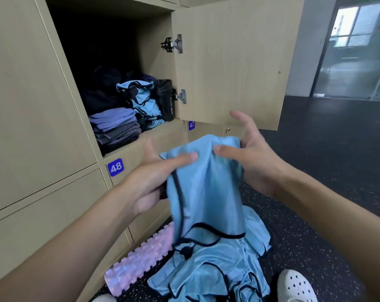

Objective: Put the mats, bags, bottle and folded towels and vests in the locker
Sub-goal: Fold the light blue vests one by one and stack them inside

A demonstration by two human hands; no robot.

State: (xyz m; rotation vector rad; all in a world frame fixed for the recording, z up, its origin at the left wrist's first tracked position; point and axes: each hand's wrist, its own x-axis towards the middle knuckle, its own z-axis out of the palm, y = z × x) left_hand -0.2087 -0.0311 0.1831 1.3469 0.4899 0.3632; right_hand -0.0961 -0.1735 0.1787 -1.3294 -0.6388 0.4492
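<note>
A light blue vest [206, 188] with black trim hangs between my hands in front of the open locker [128, 136]. My left hand [154, 182] pinches its left edge, thumb on top. My right hand [252, 155] holds the right top corner with its thumb pressed on the cloth and its fingers spread. Inside the locker lie folded purple towels [115, 125], a stack of folded blue vests [143, 101], a black sport bottle [166, 99] and dark bags [104, 88] at the back. More blue vests [217, 271] lie in a heap on the floor.
The locker door [232, 62] stands open to the right, just beyond my right hand. A pink foam roller [138, 258] lies on the dark speckled floor against the lockers. My white shoe [295, 286] is at the lower right. Locker numbers 48 [115, 167] and 47 [191, 125] show below.
</note>
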